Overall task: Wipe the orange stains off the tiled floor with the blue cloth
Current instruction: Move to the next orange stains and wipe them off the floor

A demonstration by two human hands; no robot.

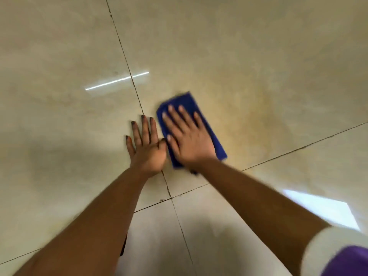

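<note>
Glossy beige tiled floor (59, 56), dark grout lines crossing near the middle. Folded blue cloth (191, 100) flat on the tile right of the grout line, faint orange stains (264, 116) just to its right. Right hand (189, 136) pressed on the cloth, fingers straight and spread. Left hand (146, 145) flat on bare tile beside it, fingers straight, gripping nothing.

Right hand (189, 140) flat on cloth (217, 144); left hand (147, 146) on floor (59, 126) beside
</note>
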